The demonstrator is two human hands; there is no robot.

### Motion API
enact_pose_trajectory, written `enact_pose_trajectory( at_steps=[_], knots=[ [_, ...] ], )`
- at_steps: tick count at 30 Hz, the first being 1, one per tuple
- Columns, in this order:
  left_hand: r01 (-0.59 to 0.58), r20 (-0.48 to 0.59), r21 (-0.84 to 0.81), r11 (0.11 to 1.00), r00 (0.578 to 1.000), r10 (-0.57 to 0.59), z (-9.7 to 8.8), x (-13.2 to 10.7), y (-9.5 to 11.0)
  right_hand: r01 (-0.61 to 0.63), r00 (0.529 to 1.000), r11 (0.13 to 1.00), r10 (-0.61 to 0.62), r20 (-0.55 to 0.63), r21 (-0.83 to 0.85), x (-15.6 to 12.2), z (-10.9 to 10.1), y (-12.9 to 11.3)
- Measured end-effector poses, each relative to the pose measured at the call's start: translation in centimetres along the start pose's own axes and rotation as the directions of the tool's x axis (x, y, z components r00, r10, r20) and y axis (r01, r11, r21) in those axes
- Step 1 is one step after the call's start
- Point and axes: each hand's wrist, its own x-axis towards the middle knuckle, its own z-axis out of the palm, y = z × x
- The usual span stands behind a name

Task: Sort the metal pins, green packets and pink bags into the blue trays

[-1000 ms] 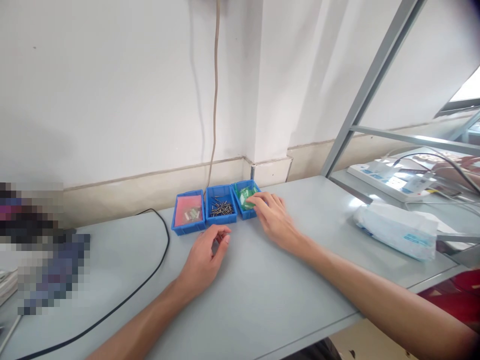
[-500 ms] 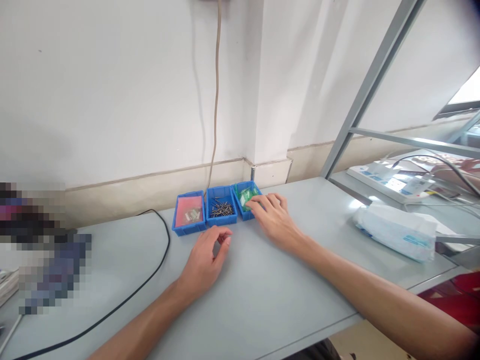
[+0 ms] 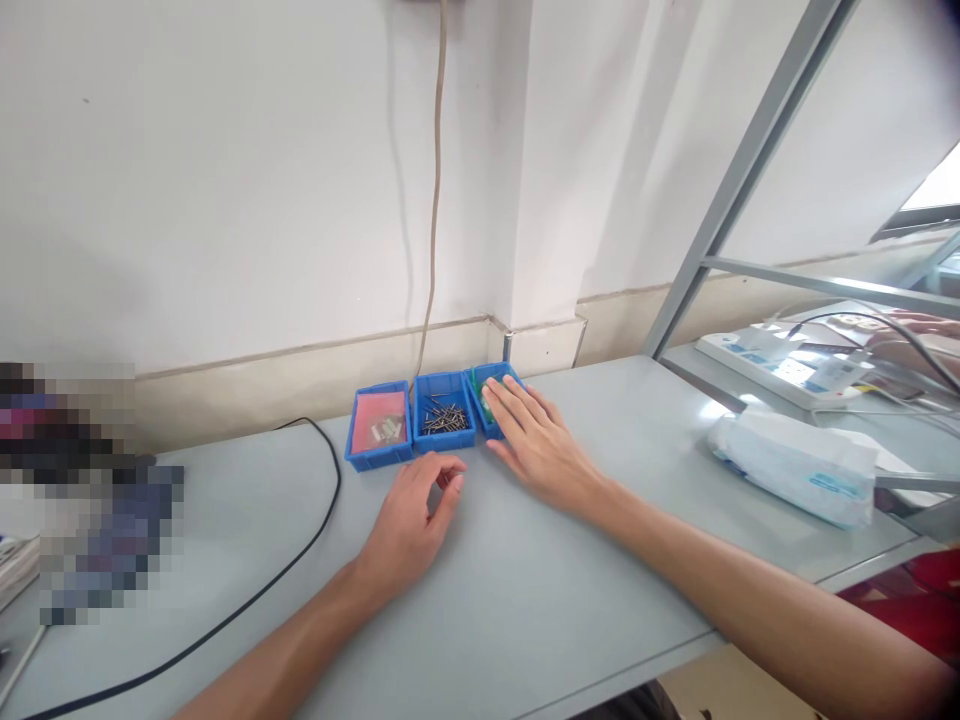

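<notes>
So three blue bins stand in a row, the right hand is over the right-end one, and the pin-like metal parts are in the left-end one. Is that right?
Not quite: the head view shows the pin-like metal parts in the middle blue bin, not the left-end blue bin. The rest stands, including the right hand over the right-end blue bin.

The grey tabletop (image 3: 480, 620) is carrying 3 blue bins (image 3: 445, 440), which are standing side by side near its far edge. 1 black cable (image 3: 338, 482) is curving across its left part; 1 white pack (image 3: 795, 468) is lying towards its right end.
</notes>
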Motion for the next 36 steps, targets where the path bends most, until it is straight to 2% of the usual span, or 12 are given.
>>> enact_pose_trajectory(
  at_steps=[6, 11, 16, 21, 27, 36],
  knots=[
    [0.012, 0.000, -0.007, 1.000, 1.000, -0.012, 0.07, -0.08, -0.12, 0.000, 0.996, 1.000, 0.001, 0.089, -0.017, -0.27, 0.69, 0.13],
    [-0.008, -0.007, 0.001, 1.000, 1.000, 0.008, 0.06, -0.08, -0.13, 0.007, 0.998, 1.000, -0.007, 0.057, -0.011, -0.26, 0.58, -0.06],
    [-0.014, -0.006, 0.009, 1.000, 1.000, 0.014, 0.05, -0.05, -0.13, 0.022, 0.994, 1.000, -0.022, 0.111, 0.006, -0.41, 0.62, -0.07],
    [-0.004, -0.003, 0.008, 1.000, 1.000, 0.004, 0.06, -0.12, -0.09, 0.012, 0.998, 1.000, -0.014, 0.055, 0.025, -0.30, 0.58, -0.04],
    [-0.006, 0.000, 0.005, 1.000, 1.000, 0.006, -0.01, -0.16, -0.05, 0.015, 0.993, 0.999, -0.018, 0.113, 0.029, -0.43, 0.70, -0.02],
    [-0.022, 0.021, 0.015, 1.000, 1.000, 0.021, -0.08, 0.03, 0.03, -0.007, 0.994, 1.000, 0.004, 0.109, 0.031, -0.32, 0.49, -0.21]
  ],
)
